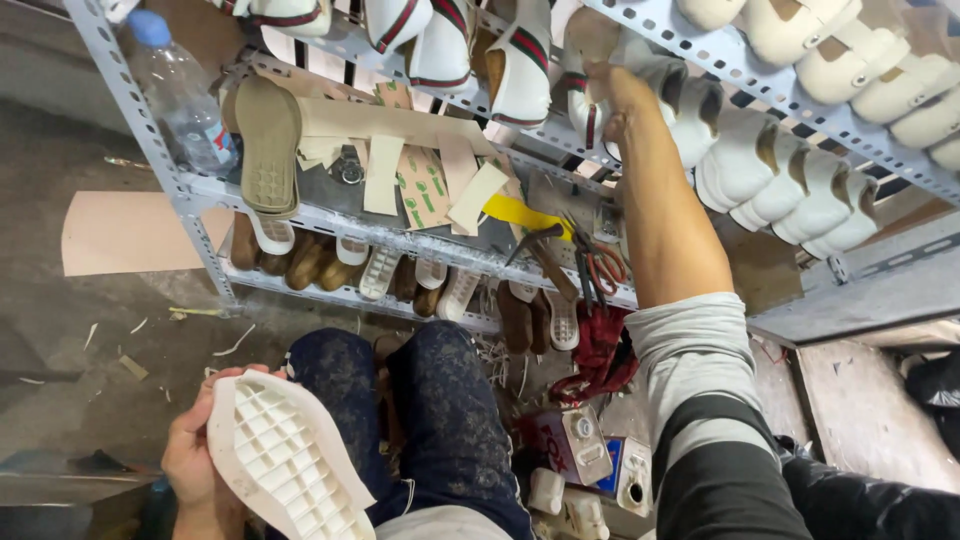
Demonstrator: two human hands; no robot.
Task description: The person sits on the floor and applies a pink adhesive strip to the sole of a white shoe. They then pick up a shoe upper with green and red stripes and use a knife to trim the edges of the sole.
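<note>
Gripping a white sole (290,460) at lower left, the left hand (195,455) waits while the right hand (615,100) closes on a racked shoe (590,95) at upper centre, not yet lifted.

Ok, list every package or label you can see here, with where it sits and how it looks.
Water bottle: top left on the rack, clear, blue cap, pale label.
Card pieces: middle shelf, tan with green marks.
Red box: floor by the knees, rectangular.
Blue tin: beside the red box, round opening on top.

A cream shoe sole (285,460) with gridded underside faces up, tilted, beside white striped shoes (590,95) on the rack
</note>
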